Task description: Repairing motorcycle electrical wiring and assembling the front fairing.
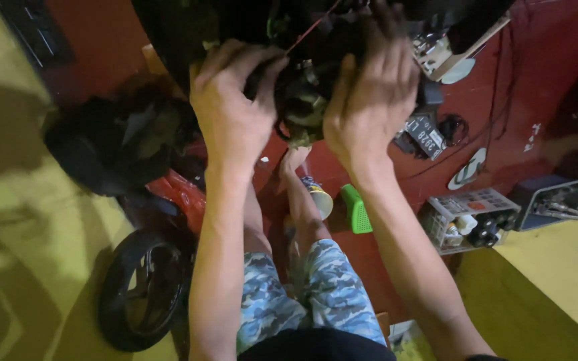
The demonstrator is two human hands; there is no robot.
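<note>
Both hands reach up into the dark underside of a machine at the top of the head view. The left hand [232, 110] has its fingers curled over the edge of a dark, grimy metal engine part with clamps and hoses [302, 100], the thumb on the near side, so it grips the part's left flank. The right hand [369, 100] lies on the part's right flank with the fingers spread and pressed upward against it; whether it actually clasps anything cannot be told, since the fingertips vanish into the shadow. The engine part sits between the two hands, hanging under the black body panel [188, 27] above the dark red floor [523, 87].

Below the hands, the person's legs in blue camouflage-pattern shorts [316, 294] stretch out on that red floor. Just beside the right forearm lies a green ribbed plastic block [356, 208], and near it a yellow-and-white spray can [318, 198]. Toward the right edge of the red floor stands a white plastic crate of small bottles [469, 219], with a dark open tool tray [553, 199] beside it. A black rubber wheel [143, 287] lies at the lower left, where red floor meets yellow floor [21, 254].
</note>
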